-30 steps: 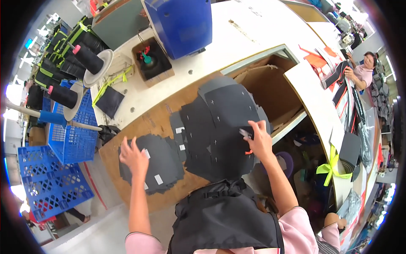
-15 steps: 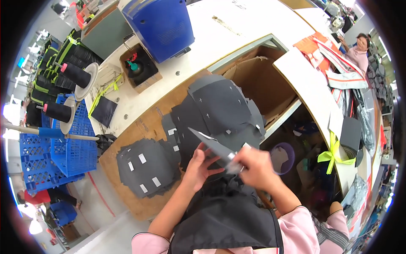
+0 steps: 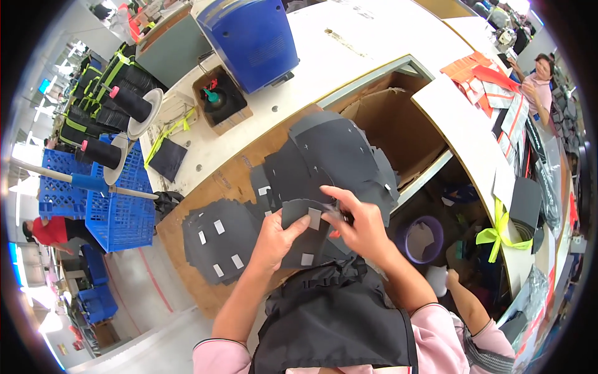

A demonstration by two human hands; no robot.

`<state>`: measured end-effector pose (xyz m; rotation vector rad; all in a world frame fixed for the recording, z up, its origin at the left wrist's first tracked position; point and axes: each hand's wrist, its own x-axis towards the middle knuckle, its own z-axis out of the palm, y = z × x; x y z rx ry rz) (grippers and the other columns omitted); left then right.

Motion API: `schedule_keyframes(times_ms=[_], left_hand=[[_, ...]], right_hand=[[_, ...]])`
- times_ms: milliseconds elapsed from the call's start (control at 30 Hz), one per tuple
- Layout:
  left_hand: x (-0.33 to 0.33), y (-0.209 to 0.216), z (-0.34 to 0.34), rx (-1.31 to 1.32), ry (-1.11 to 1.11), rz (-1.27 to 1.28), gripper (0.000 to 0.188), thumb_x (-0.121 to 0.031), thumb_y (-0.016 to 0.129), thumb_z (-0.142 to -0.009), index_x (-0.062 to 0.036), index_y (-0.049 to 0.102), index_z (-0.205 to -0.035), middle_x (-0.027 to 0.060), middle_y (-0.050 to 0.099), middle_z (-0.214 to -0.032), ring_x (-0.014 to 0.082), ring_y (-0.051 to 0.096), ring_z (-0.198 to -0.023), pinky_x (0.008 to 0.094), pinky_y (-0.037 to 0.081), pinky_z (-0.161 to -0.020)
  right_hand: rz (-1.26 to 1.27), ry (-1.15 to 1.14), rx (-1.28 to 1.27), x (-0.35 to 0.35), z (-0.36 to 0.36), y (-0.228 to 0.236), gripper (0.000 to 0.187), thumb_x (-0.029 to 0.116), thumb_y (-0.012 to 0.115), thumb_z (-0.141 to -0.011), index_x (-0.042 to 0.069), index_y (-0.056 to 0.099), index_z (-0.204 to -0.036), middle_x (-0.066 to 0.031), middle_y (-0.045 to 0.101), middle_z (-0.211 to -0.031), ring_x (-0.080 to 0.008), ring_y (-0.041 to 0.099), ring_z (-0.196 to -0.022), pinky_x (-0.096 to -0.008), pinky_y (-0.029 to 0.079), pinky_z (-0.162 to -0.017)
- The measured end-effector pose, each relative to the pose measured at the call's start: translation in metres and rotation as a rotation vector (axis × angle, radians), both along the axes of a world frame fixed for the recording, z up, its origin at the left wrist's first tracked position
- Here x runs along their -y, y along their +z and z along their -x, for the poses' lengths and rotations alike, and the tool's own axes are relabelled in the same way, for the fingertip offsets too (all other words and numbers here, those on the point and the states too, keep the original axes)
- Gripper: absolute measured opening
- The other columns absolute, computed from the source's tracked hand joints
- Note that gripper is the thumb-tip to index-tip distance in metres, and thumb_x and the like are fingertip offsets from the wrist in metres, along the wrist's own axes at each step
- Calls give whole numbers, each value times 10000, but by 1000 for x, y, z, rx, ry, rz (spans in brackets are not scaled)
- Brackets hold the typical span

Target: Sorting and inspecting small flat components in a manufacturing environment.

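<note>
My left hand (image 3: pixel 276 239) pinches a dark grey fabric piece (image 3: pixel 296 210) between thumb and fingers, in front of my apron. A white rectangular label (image 3: pixel 314 219) lies on that piece, just right of my left thumb. Close by the label, my right hand (image 3: pixel 369 229) has its fingers curled around something small and dark with an orange-red bit; its kind is blurred. Beyond both hands lies a large pile of dark grey cut pieces (image 3: pixel 333 149) with small pale marks. A second pile (image 3: pixel 215 252), bearing several white labels, sits to the left.
A brown board (image 3: pixel 187 234) carries the piles. Behind stand a blue machine housing (image 3: pixel 252 47) and an open box (image 3: pixel 233 118). Thread cones (image 3: pixel 131 103) and blue crates (image 3: pixel 118 218) are at left. At right, another person's hand (image 3: pixel 453 278) reaches near a purple bin (image 3: pixel 430 234).
The fabric piece, earlier edge-on and pointing away, now faces up with its label showing. My hands have come together on it. The other person's hand has come into view at lower right.
</note>
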<state>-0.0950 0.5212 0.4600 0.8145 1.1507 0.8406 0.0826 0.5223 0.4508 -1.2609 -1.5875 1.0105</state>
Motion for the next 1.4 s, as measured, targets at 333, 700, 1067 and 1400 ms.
schedule_keyframes(times_ms=[333,700,1067,1400], left_hand=[[8,2,-7,-75,24,-47,233,-267,587,-923,-38,623,-909,-70,522,-736,19,434,-670,186,359,-583],[2,1,-7,-292,-147,-145,256,-243,531,-939,-10,575,-841,-49,464,-683,47,394,-655,217,346,-589],[-4,19,-6,-269,-265,-78,234,-226,515,-934,-11,603,-911,-40,503,-707,53,419,-681,222,373,-636],[-2,15,-2,-310,-382,-75,246,-220,516,-930,6,613,-940,-17,562,-749,64,467,-730,239,406,-684]], right_hand=[[-101,-155,15,14,3,-2,280,94,691,-777,28,548,-1008,-108,597,-823,-202,582,-605,-297,449,-545],[-408,33,307,17,-28,-5,359,49,756,-616,60,614,-945,-70,557,-783,-231,542,-601,-315,436,-524],[-623,163,409,7,-41,1,392,140,777,-588,79,632,-947,-17,588,-797,-185,571,-610,-292,464,-550],[-664,218,470,5,-42,5,281,146,747,-624,96,624,-871,-2,517,-728,-160,532,-571,-285,415,-525]])
